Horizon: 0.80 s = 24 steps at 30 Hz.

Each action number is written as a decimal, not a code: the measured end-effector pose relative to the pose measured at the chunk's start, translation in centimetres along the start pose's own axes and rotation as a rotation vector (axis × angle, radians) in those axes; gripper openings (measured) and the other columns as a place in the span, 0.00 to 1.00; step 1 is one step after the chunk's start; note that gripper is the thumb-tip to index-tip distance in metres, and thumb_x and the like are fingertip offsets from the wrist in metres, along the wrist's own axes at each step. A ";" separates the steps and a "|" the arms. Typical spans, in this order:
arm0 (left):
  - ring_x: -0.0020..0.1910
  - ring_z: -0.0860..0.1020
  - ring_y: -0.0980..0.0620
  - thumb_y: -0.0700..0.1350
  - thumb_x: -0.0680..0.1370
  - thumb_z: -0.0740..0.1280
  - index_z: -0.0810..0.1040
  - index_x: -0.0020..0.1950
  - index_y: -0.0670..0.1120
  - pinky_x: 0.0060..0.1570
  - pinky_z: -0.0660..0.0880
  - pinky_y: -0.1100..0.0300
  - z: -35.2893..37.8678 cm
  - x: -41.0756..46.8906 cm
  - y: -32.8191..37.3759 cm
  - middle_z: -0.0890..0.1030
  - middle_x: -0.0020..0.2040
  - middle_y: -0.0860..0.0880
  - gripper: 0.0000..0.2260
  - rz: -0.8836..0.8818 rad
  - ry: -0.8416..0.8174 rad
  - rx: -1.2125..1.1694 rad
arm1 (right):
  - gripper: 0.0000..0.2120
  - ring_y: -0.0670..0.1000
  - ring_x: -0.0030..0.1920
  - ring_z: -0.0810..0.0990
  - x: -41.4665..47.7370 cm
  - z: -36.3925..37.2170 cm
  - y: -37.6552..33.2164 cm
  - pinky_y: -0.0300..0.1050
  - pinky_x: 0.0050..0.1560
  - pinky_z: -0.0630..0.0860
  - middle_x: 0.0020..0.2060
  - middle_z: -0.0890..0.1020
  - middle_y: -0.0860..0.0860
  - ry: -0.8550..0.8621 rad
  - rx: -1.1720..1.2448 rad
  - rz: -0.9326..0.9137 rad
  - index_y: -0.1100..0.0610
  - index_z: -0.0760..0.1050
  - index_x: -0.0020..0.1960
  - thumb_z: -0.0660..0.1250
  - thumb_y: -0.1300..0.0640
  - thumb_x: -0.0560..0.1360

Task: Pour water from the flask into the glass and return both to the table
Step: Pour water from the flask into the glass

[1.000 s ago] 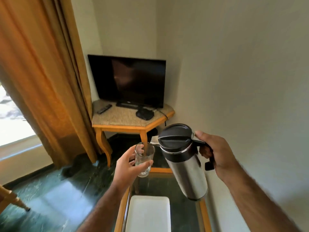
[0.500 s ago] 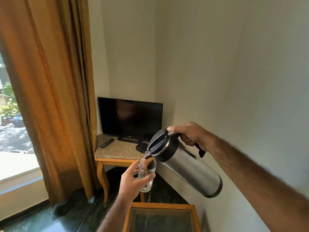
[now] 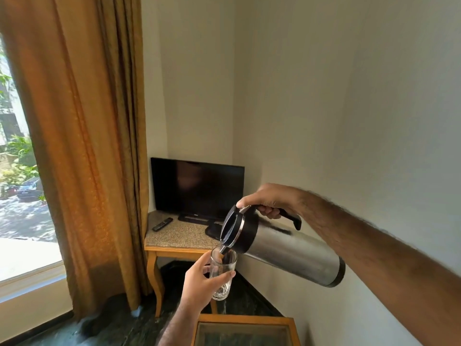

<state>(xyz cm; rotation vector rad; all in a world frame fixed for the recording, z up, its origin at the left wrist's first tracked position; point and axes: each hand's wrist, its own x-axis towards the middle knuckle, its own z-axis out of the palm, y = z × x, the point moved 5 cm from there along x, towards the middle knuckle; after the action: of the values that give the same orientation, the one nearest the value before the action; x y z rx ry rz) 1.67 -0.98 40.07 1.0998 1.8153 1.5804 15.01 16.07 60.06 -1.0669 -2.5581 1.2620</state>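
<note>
- Right hand point(image 3: 268, 202) grips the flask point(image 3: 287, 253) handle; its body slants from 4 o'clock toward 10.
- Left hand point(image 3: 202, 280) wraps the upright glass point(image 3: 222, 273), directly under the spout.

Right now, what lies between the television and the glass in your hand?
In the head view, the flask's black lid and spout cross between the television and the glass, above the speckled corner table.
</note>
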 end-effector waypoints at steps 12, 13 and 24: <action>0.55 0.84 0.58 0.48 0.68 0.83 0.83 0.59 0.58 0.47 0.77 0.63 0.3 -0.6 -0.9 0.88 0.50 0.57 0.21 -0.031 0.007 -0.036 | 0.21 0.46 0.20 0.66 0.2 0.4 -2.2 0.36 0.24 0.64 0.21 0.70 0.46 -0.017 -0.207 0.020 0.54 0.78 0.30 0.76 0.41 0.73; 0.54 0.84 0.58 0.48 0.68 0.83 0.83 0.59 0.58 0.46 0.77 0.63 0.3 -0.6 -1.0 0.88 0.50 0.57 0.21 -0.033 0.008 -0.038 | 0.20 0.46 0.20 0.66 0.2 0.4 -2.4 0.37 0.23 0.64 0.21 0.70 0.46 -0.021 -0.215 0.016 0.56 0.80 0.35 0.76 0.41 0.73; 0.53 0.83 0.62 0.50 0.68 0.84 0.82 0.59 0.61 0.43 0.74 0.70 0.4 -1.5 -0.7 0.86 0.49 0.68 0.22 -0.024 0.017 -0.039 | 0.24 0.48 0.22 0.67 -0.5 1.1 -4.6 0.39 0.25 0.66 0.22 0.71 0.47 -0.055 -0.273 0.014 0.52 0.75 0.26 0.75 0.40 0.73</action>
<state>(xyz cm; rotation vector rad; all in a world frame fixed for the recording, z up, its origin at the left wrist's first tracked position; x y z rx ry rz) 2.65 -1.96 39.10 1.0464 1.7944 1.6095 12.49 13.12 62.76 -1.1103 -2.8298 0.9767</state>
